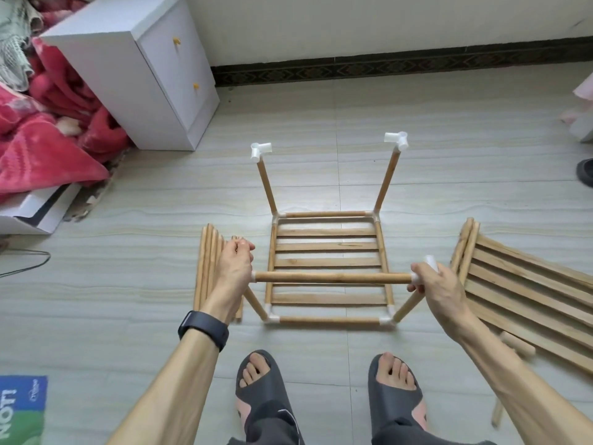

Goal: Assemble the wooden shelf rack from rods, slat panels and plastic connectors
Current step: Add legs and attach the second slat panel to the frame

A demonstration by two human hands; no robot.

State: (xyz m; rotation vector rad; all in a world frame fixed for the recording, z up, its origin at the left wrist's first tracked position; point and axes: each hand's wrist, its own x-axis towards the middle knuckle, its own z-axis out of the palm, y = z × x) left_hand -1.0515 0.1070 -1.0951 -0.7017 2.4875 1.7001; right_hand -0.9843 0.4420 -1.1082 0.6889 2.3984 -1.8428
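While standing at the 6 o'clock side of the slat panel [327,247], holds cross rod [333,278] above it along the 9-to-3 line, left hand [236,268] grasping the 9 o'clock connector [254,277], right hand [439,284] grasping the 3 o'clock connector [429,264], equally near; inward press likely next.
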